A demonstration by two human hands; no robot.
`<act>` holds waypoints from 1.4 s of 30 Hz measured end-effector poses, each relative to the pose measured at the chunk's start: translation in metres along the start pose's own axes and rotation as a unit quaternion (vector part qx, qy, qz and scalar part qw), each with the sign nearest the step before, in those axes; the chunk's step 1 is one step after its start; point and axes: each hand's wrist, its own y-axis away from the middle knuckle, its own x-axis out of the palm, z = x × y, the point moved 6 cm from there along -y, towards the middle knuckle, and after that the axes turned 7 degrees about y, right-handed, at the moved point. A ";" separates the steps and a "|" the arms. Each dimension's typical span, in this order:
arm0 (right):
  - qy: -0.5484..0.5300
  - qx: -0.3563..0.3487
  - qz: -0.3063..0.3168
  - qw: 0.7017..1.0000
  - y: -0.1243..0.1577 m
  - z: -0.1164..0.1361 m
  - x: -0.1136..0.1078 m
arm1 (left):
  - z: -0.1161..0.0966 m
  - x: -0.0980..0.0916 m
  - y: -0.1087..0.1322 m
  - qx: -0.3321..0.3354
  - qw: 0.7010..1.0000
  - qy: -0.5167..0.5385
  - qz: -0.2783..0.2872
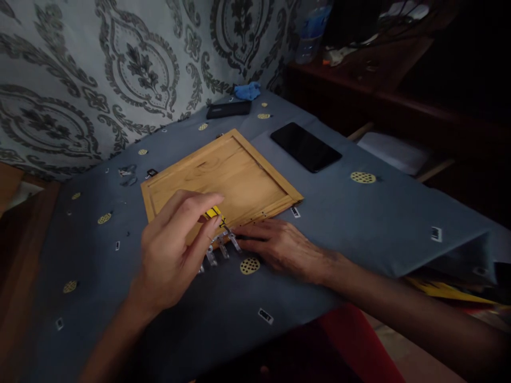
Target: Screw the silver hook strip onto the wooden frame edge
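Note:
My left hand (175, 244) is closed around the yellow and black handle of a screwdriver (213, 213). The screwdriver's tip points down at a small shiny hook (233, 241) on the near edge of a framed wooden board (215, 173). From the right, my right hand (281, 247) reaches in low, its fingertips together against that hook and the board's edge. More hooks (222, 247) line the same edge to the left, partly hidden by my left hand. The board lies flat on the table.
A patterned grey-blue cloth (319, 223) covers the table. Beyond the board lie a black phone (305, 146), a dark flat case (228, 109) and a blue crumpled item (247, 91). Small clear plastic pieces (128, 174) rest at left. A bottle (311, 34) stands on the dark furniture.

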 end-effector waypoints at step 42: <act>0.017 -0.005 0.004 1.000 0.002 0.002 0.000 | 0.009 -0.006 0.008 -0.045 0.998 -0.018 -0.051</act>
